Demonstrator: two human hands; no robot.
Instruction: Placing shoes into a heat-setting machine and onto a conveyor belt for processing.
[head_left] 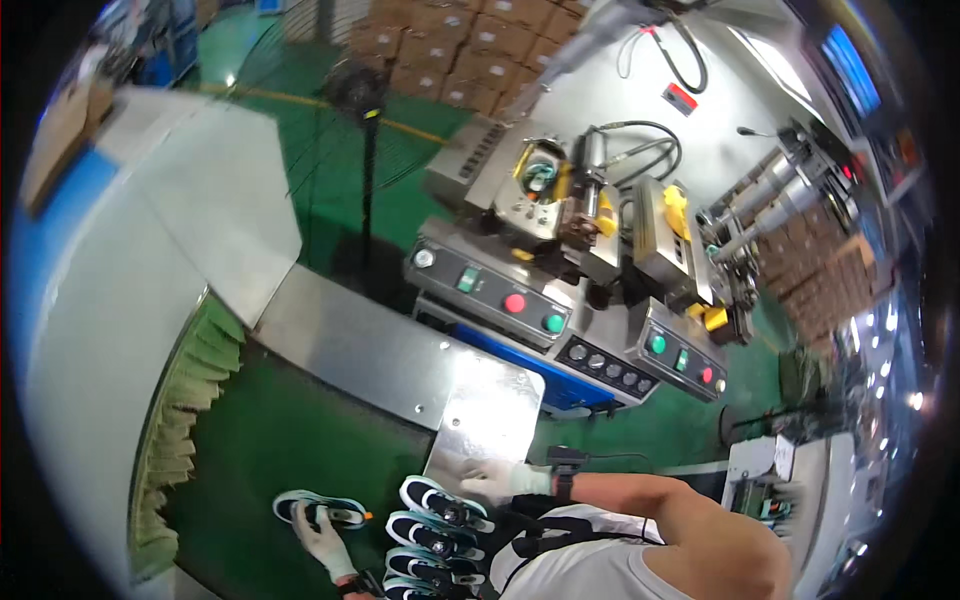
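Observation:
My left hand (324,545), in a white glove, grips a black shoe (345,508) with a white sole and pale blue edging over the green belt. An orange bit shows at one end of that shoe. Beside it stand several similar shoes (437,538) in a close row near my body. My right hand (487,481), also gloved, is by the shiny metal plate (490,405), just beyond the nearest shoe of the row. Its fingers look loosely stretched with nothing visible in them; glare on the plate blurs their outline.
A machine with a control panel (490,292) of red and green buttons stands ahead, its clamping head (540,190) above. A second panel (678,350) is to its right. A white tunnel housing (90,300) with green strip curtains (185,430) lies left. A fan (355,90) stands behind.

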